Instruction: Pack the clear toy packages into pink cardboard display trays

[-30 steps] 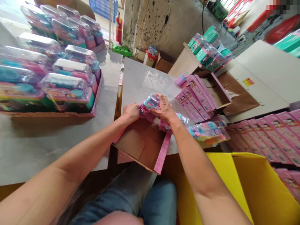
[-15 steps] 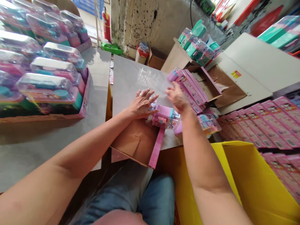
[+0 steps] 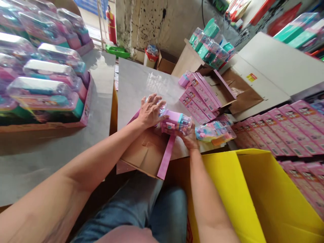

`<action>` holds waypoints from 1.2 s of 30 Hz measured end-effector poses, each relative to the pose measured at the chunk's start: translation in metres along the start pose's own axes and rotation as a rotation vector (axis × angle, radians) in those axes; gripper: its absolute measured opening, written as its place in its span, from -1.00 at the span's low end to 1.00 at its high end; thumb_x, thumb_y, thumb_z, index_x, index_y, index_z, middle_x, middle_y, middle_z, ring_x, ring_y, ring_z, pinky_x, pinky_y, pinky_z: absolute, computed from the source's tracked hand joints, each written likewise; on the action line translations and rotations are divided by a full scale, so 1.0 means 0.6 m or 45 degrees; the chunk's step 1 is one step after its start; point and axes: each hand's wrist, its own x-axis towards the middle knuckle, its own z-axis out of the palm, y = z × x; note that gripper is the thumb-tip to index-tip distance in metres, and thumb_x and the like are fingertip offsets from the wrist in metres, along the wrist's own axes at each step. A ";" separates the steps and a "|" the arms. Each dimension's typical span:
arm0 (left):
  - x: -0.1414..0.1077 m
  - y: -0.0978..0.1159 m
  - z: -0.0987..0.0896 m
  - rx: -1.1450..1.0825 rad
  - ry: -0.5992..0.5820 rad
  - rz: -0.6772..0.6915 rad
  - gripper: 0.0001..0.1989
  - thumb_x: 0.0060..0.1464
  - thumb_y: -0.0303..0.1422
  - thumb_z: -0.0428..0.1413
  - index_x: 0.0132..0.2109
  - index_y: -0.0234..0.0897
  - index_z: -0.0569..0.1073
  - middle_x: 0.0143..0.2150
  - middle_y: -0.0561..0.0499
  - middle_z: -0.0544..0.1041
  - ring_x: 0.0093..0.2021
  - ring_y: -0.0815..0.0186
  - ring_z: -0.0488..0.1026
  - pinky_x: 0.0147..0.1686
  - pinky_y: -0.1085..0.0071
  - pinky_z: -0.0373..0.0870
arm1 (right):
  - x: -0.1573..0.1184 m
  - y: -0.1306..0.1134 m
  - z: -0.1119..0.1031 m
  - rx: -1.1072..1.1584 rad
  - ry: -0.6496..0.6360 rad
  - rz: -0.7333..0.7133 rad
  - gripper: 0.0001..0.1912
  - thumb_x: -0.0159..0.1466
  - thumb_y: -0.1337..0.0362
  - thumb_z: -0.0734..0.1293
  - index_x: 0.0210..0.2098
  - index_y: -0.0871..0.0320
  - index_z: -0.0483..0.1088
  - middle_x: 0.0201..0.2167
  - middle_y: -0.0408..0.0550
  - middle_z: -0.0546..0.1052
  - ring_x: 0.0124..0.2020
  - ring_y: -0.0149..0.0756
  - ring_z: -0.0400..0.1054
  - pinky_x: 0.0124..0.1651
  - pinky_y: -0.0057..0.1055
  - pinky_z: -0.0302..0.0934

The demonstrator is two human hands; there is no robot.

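A pink toy in a clear plastic shell [image 3: 176, 122] lies across the far end of an unfolded pink-and-brown cardboard box [image 3: 145, 152] at the near edge of a grey table [image 3: 141, 82]. My left hand [image 3: 151, 110] presses flat on the left part of the toy shell, fingers spread. My right hand [image 3: 188, 137] grips the toy's right end from below. Another packed toy [image 3: 214, 132] lies just right of my right hand.
Flat pink box blanks [image 3: 199, 98] are stacked by an open carton at centre right, more of them in rows [image 3: 280, 131] at right. A tray of finished toy packs [image 3: 45, 87] stands on the left table. A yellow box [image 3: 243, 195] is below right.
My right hand came back from the flat pink boxes and went under the toy's right end. My left hand stayed on the toy's left side. The view shifted slightly left.
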 end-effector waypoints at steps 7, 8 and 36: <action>0.001 0.011 0.002 0.003 0.023 -0.052 -0.47 0.11 -0.08 0.19 0.19 -0.09 0.37 0.30 -0.11 0.33 0.39 -0.05 0.07 0.32 -0.10 -0.10 | 0.036 -0.095 -0.062 -0.770 -0.064 -0.304 0.15 0.04 -0.26 0.48 0.42 0.12 0.02 0.29 0.22 0.26 0.24 0.08 0.27 0.27 0.01 0.23; 0.002 0.011 0.002 0.003 0.026 -0.055 -0.47 0.11 -0.09 0.19 0.19 -0.09 0.36 0.30 -0.12 0.33 0.39 -0.06 0.08 0.32 -0.11 -0.09 | 0.043 -0.111 -0.068 -0.829 -0.102 -0.297 0.14 0.05 -0.28 0.47 0.42 0.10 0.02 0.29 0.21 0.27 0.24 0.10 0.27 0.27 0.02 0.22; -0.002 0.013 0.004 0.035 0.046 0.001 -0.51 0.16 -0.21 0.18 0.20 -0.12 0.33 0.31 -0.15 0.30 0.37 -0.08 0.09 0.24 -0.09 0.04 | 0.098 -0.239 0.073 -2.169 -0.795 -0.339 -0.56 0.28 0.11 0.39 0.14 -0.02 0.47 0.09 0.23 0.40 0.09 0.18 0.27 0.04 -0.03 0.11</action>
